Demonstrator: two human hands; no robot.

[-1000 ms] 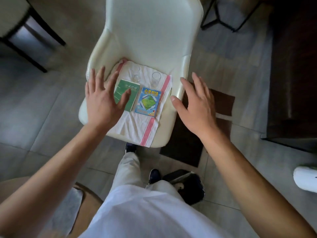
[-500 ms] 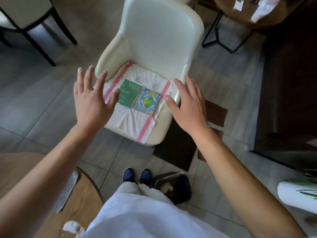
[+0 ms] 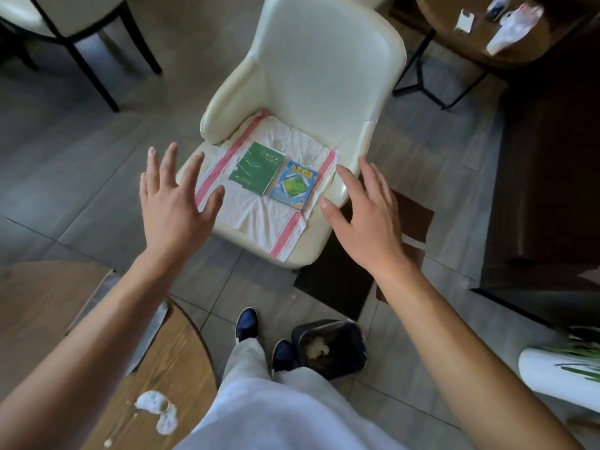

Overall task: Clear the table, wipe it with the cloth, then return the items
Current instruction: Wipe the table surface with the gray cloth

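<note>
Cloth (image 3: 259, 203), white with pink stripes, was found spread over the seat of a cream chair (image 3: 324, 76). A green book (image 3: 256, 168) and a blue book (image 3: 294, 189) were laid side by side on it, close together near the middle. Two clear glasses (image 3: 281, 138) were seen standing behind the books toward the chair back; their outlines were faint against the white fabric.

The left hand (image 3: 172, 206) was held over the left edge of the seat, its grip fully spread with fingers straight, nothing held. The right hand (image 3: 367, 219) was held by the right edge of the seat, its grip likewise spread wide and nothing held. Whether either hand touched the chair could not be told.

A round wooden counter (image 3: 42, 306) was recorded at lower left, with a white spill (image 3: 157, 409) on its surface near the edge. A dark bin (image 3: 328, 349) was noted on the tiled floor beside the person's blue shoes (image 3: 246, 323). A second wooden counter (image 3: 519, 43) carrying small white items was seen at upper right.
</note>
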